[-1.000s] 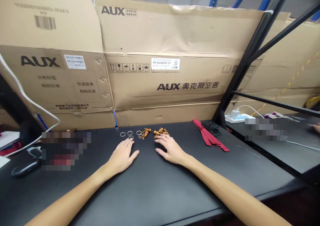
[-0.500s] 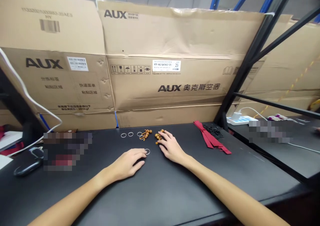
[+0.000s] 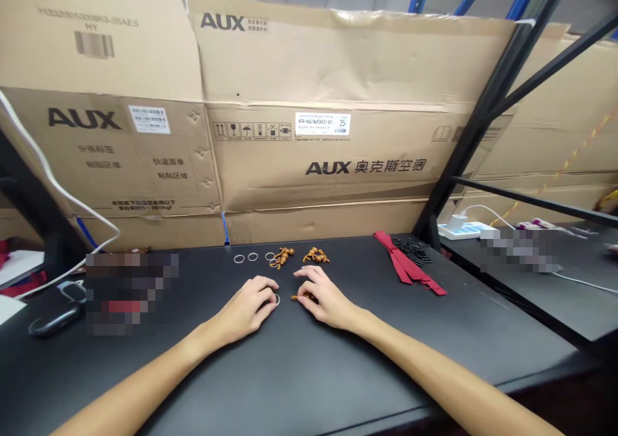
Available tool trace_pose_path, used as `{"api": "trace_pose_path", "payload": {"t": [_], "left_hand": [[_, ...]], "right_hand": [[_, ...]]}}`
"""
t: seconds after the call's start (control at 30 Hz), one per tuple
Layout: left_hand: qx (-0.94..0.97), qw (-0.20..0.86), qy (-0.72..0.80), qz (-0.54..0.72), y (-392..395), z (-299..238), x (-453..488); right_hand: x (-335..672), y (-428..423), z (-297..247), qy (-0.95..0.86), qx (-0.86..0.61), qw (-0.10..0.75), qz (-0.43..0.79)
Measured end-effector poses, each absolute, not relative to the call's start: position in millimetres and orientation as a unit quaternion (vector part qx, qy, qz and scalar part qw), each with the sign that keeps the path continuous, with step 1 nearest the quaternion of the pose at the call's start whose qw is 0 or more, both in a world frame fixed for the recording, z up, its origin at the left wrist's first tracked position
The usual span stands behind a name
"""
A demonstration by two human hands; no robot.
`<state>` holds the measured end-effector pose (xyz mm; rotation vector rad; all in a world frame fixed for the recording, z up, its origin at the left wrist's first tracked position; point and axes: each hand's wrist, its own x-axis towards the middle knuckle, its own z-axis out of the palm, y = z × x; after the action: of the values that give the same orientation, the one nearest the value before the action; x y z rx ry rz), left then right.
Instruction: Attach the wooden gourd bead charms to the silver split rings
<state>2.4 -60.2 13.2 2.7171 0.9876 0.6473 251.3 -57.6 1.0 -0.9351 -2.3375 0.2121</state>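
My left hand (image 3: 251, 306) rests on the black table (image 3: 309, 371), its fingers curled over a small metal ring (image 3: 276, 299). My right hand (image 3: 322, 297) lies just to the right, fingers bent down on a small brown wooden bead piece (image 3: 295, 298). Further back lie three loose metal rings (image 3: 252, 257) in a row and two little heaps of brown wooden beads (image 3: 281, 256) (image 3: 316, 255).
Red ribbon strips (image 3: 408, 270) and a pile of small black parts (image 3: 414, 250) lie at the back right. Large AUX cardboard boxes (image 3: 318, 114) wall off the back. A black frame post (image 3: 476, 120) slants up at the right. A dark object (image 3: 51, 320) sits at the left.
My left hand slid a ring toward me from the row. My right hand reached into the right bead heap, then drew back with a bead piece; both hands now sit close together.
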Motion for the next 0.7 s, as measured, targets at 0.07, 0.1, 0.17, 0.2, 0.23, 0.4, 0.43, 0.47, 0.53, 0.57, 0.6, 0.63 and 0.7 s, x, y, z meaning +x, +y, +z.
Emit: {"api": "trace_pose_path", "payload": {"t": [0.07,0.1,0.17,0.2,0.23,0.4,0.43,0.47,0.53,0.57,0.6,0.63,0.7], "left_hand": [[0.916,0.102,0.320,0.220,-60.4,13.8,2.5],[0.917,0.110,0.314,0.221,-60.6,14.1,2.5],[0.915,0.117,0.313,0.226,-61.1,14.5,2.7],[0.913,0.114,0.317,0.230,-61.3,14.7,2.8],[0.910,0.107,0.325,0.235,-61.5,14.9,2.9],[0.902,0.082,0.350,0.239,-64.7,18.3,2.9],[0.906,0.082,0.345,0.231,-65.7,19.1,3.2],[0.910,0.082,0.339,0.223,-66.8,19.6,3.9],[0.916,0.075,0.329,0.218,-68.6,19.4,7.2],[0.916,0.069,0.329,0.221,-69.3,18.6,10.0],[0.914,0.060,0.332,0.227,-69.7,17.3,13.4],[0.911,0.052,0.336,0.234,-69.9,15.7,17.3],[0.906,0.040,0.348,0.238,-69.4,12.2,24.9]], "right_hand": [[251.0,-58.0,1.2,-0.885,-0.350,0.297,0.081],[251.0,-58.3,1.4,-0.885,-0.351,0.296,0.082],[251.0,-58.6,1.5,-0.884,-0.352,0.295,0.085],[251.2,-58.5,1.6,-0.883,-0.353,0.296,0.085],[251.5,-58.4,1.5,-0.883,-0.354,0.296,0.086],[252.2,-57.9,0.8,-0.882,-0.352,0.300,0.086],[252.1,-57.9,0.8,-0.882,-0.352,0.302,0.086],[252.0,-57.9,0.7,-0.881,-0.352,0.302,0.087],[251.5,-57.5,0.5,-0.881,-0.349,0.306,0.089],[251.2,-57.2,0.1,-0.881,-0.347,0.309,0.090],[250.9,-56.7,-0.4,-0.881,-0.344,0.311,0.091],[250.6,-56.1,-1.1,-0.881,-0.341,0.314,0.092],[249.9,-54.8,-2.8,-0.881,-0.337,0.320,0.092]]}}
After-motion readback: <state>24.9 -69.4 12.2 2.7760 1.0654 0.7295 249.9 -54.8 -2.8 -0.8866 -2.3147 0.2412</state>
